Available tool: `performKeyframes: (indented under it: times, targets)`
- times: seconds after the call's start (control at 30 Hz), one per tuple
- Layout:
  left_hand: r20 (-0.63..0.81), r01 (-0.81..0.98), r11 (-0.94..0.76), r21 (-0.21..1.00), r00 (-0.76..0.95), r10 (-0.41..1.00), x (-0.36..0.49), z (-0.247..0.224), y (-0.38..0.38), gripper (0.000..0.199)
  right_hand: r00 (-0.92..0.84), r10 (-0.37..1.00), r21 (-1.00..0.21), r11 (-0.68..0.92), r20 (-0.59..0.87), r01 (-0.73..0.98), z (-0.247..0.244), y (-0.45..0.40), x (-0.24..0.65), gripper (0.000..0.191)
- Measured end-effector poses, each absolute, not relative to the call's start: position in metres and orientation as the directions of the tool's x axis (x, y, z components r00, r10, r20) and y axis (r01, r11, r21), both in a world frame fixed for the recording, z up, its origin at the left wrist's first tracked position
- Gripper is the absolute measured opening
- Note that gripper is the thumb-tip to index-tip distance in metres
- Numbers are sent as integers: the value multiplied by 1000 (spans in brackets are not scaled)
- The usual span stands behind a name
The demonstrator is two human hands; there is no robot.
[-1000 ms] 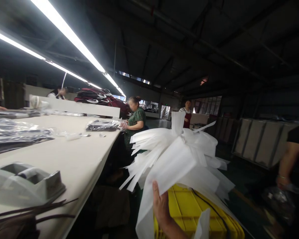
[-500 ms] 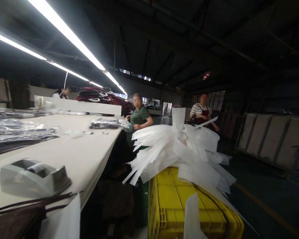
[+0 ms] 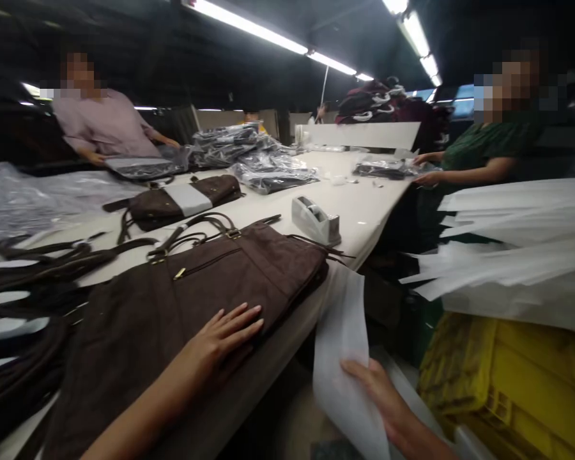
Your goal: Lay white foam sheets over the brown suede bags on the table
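Observation:
A large dark brown bag point(image 3: 211, 281) with a zip pocket and looped handles lies flat at the near edge of the table. My left hand point(image 3: 230, 335) rests on it, fingers stretched out, holding nothing. Off the table's edge, my right hand point(image 3: 371, 383) grips a strip of white foam sheet point(image 3: 342, 319), thumb on its face and the other fingers hidden behind. Just past the bag stands a grey tape dispenser point(image 3: 316, 220). Farther back on the table is a second brown bag point(image 3: 184, 201) with a white band around it.
At right, a pile of white foam strips point(image 3: 517, 243) covers a yellow crate point(image 3: 522, 383). Dark straps and bags point(image 3: 23, 319) crowd the left. Plastic-wrapped bags point(image 3: 239, 150) are heaped across the white table point(image 3: 359, 207). One person stands across at left, another at right.
The view has swung left toward the table, so the brown bags are now in sight and the crate sits farther right. Both my hands have come into view, the right holding a foam strip.

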State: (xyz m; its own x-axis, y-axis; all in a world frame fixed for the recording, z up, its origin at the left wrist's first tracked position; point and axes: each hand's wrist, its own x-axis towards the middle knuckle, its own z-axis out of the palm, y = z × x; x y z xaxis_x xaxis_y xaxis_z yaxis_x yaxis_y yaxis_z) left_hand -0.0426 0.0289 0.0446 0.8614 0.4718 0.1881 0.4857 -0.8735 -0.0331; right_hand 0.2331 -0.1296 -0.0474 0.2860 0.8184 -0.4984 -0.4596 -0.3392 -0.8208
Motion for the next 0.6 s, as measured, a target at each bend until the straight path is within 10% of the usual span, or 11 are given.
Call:
performKeyframes:
  times: [0.23, 0.6]
  targets:
    - [133, 616, -696, -369, 776, 616, -11, 33, -13, 62, 261, 846, -870, -385, -466, -307, -7, -144, 241, 44]
    - [177, 579, -703, -413, 808, 562, -27, 28, -2, 67, 360, 802, -878, -417, -477, -234, 4, -177, 297, 58]
